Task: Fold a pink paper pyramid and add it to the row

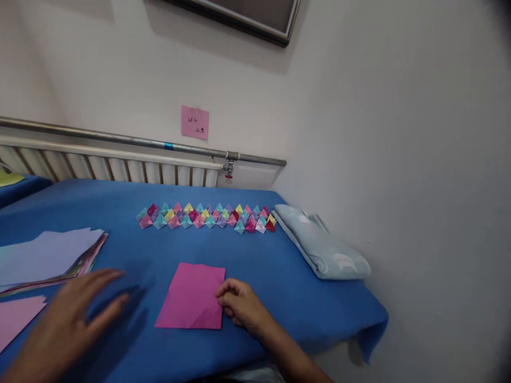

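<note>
A magenta sheet of paper (194, 298) lies on the blue cloth in front of me, its surface slightly creased. At its right edge my right hand (241, 306) pinches the paper between thumb and curled fingers. My left hand (74, 319) hovers to the left of the sheet, blurred, with thumb and fingers apart and nothing between them. Near that hand are a stack of coloured paper (48, 255), pale lilac on top, and some pink sheets (18, 316). Farther back sit rows of small folded paper pieces (205, 217) in many colours.
The blue cloth (263, 276) covers the table. A folded pale blue blanket (319, 242) lies at the right by the wall. Behind the table run a radiator (151, 173) and a metal pipe (136, 139). A pink note (195, 122) is stuck on the wall.
</note>
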Demonstrator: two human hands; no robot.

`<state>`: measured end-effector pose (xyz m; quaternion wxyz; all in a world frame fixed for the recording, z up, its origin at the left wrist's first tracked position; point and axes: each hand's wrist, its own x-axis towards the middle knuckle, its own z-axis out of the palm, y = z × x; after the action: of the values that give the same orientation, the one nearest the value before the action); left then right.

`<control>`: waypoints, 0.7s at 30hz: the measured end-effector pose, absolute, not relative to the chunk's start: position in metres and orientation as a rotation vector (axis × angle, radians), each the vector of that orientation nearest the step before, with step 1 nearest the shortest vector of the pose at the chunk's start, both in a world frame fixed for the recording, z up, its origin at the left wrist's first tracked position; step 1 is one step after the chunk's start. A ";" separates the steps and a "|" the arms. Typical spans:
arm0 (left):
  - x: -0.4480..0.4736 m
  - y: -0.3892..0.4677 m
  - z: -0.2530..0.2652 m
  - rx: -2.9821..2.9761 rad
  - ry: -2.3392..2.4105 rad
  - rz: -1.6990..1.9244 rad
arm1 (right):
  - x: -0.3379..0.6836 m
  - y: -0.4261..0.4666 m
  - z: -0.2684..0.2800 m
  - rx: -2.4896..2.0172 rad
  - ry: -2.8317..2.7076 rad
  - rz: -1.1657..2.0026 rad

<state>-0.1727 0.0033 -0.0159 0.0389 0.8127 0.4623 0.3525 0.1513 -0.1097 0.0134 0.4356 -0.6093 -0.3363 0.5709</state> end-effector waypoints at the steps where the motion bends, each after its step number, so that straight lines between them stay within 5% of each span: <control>1: -0.150 -0.019 -0.017 2.535 1.319 1.093 | 0.149 -0.112 0.014 -1.521 -0.846 1.435; 6: -0.077 -0.100 -0.038 2.785 0.966 1.069 | 0.134 -0.130 0.016 -1.505 -0.861 1.443; 17: -0.072 -0.131 -0.055 2.766 1.032 1.195 | 0.136 -0.151 0.015 -1.563 -0.941 1.507; 21: -0.068 -0.139 -0.053 2.740 1.009 1.235 | 0.150 -0.162 0.012 -1.608 -1.115 1.232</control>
<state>-0.0682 -0.1387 -0.0535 -0.0144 0.8642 0.3182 0.3895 0.1498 -0.1621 0.0125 0.4029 -0.6365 -0.4412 0.4877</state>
